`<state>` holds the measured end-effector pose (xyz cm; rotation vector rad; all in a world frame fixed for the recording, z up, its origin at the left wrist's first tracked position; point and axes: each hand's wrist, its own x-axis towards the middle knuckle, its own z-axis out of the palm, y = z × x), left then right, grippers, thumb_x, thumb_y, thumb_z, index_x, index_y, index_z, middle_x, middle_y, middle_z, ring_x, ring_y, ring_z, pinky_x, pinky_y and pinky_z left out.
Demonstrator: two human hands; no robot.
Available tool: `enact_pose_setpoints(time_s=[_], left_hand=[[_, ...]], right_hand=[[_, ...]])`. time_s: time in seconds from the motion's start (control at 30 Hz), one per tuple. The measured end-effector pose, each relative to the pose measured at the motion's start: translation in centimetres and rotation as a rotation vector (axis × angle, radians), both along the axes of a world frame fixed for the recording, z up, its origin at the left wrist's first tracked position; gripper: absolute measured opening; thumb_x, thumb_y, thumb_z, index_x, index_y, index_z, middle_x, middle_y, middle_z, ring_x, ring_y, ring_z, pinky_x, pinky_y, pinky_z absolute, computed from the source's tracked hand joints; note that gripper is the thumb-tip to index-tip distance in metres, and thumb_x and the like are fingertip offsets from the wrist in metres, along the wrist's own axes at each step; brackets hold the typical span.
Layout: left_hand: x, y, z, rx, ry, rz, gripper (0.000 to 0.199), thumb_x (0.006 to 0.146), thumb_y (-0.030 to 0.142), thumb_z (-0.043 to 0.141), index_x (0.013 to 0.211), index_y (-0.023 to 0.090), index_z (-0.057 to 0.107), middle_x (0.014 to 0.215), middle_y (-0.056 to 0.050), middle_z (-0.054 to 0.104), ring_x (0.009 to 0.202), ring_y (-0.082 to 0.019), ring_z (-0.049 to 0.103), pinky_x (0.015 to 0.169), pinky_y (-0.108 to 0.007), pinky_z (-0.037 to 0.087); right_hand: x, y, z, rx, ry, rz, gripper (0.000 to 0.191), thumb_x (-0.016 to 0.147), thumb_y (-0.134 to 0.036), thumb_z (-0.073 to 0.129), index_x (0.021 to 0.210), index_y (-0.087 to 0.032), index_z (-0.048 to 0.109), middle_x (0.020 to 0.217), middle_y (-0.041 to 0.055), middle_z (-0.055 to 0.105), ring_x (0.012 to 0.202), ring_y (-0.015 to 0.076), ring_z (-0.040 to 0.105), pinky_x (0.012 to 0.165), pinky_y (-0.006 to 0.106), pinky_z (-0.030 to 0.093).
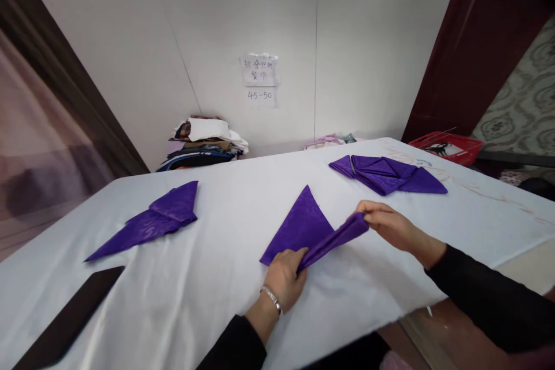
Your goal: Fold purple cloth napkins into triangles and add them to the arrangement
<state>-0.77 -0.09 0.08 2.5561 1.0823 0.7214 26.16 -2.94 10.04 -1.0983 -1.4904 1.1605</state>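
A purple cloth napkin lies partly folded on the white tablecloth, one corner pointing away from me. My left hand, with a silver bracelet at the wrist, grips its near edge between thumb and fingers. At the right end, my right hand pinches the rolled or folded strip and holds it a little above the cloth. Off to the left rests a folded purple napkin with a long point. Beyond my right hand is a flat group of folded purple napkins; how many overlap there I cannot tell.
A dark flat panel lies at the table's left front. Stacked clothes stand behind the far edge, near pink fabric. A red basket sits at the back right. Paper signs hang on the wall.
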Motion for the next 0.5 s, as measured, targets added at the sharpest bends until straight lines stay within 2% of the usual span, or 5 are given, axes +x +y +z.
enact_pose_setpoints(time_s=[0.13, 0.27, 0.37, 0.43, 0.5], left_hand=[[-1.7, 0.9, 0.0, 0.067, 0.004, 0.148, 0.039, 0.076, 0.019, 0.051, 0.115, 0.018, 0.056, 0.086, -0.005, 0.068, 0.079, -0.02, 0.061, 0.077, -0.038, 0.049], [-3.3, 1.9, -0.3, 0.088, -0.041, 0.248, 0.039, 0.075, 0.022, 0.052, 0.114, 0.018, 0.055, 0.079, -0.003, 0.067, 0.074, -0.019, 0.062, 0.079, -0.039, 0.047], [-4.0, 2.4, -0.5, 0.08, -0.078, 0.319, 0.037, 0.076, 0.024, 0.052, 0.112, 0.018, 0.056, 0.075, -0.001, 0.066, 0.072, -0.018, 0.062, 0.079, -0.04, 0.047], [-4.2, 2.6, -0.6, 0.063, -0.105, 0.349, 0.034, 0.076, 0.025, 0.051, 0.11, 0.019, 0.057, 0.072, 0.0, 0.066, 0.069, -0.017, 0.061, 0.078, -0.04, 0.047], [-4.3, 2.9, -0.7, 0.031, -0.13, 0.367, 0.031, 0.078, 0.024, 0.049, 0.108, 0.019, 0.057, 0.069, 0.001, 0.065, 0.066, -0.017, 0.061, 0.076, -0.039, 0.048]], right_hand=[[-0.7, 5.4, 0.0, -0.166, 0.254, -0.079, 0.008, 0.072, -0.02, 0.048, 0.07, -0.019, 0.056, 0.063, -0.0005, 0.054, 0.059, 0.013, 0.051, 0.06, 0.027, 0.042], [-1.2, 11.3, -1.0, -0.321, 0.211, -0.219, 0.014, 0.075, -0.018, 0.044, 0.067, -0.017, 0.055, 0.064, 0.0007, 0.055, 0.057, 0.0126, 0.051, 0.055, 0.026, 0.043], [-1.8, 15.2, -2.6, -0.423, 0.104, -0.278, 0.019, 0.086, -0.025, 0.046, 0.085, -0.012, 0.059, 0.082, 0.005, 0.061, 0.068, 0.0145, 0.057, 0.061, 0.03, 0.048], [-2.4, 17.2, -3.8, -0.472, 0.017, -0.313, 0.026, 0.088, -0.031, 0.05, 0.106, -0.013, 0.056, 0.103, 0.0072, 0.059, 0.085, 0.0173, 0.059, 0.072, 0.036, 0.05], [-3.0, 18.6, -4.9, -0.494, -0.074, -0.335, 0.033, 0.087, -0.033, 0.053, 0.116, -0.016, 0.051, 0.115, 0.0075, 0.055, 0.095, 0.0194, 0.057, 0.079, 0.04, 0.049]])
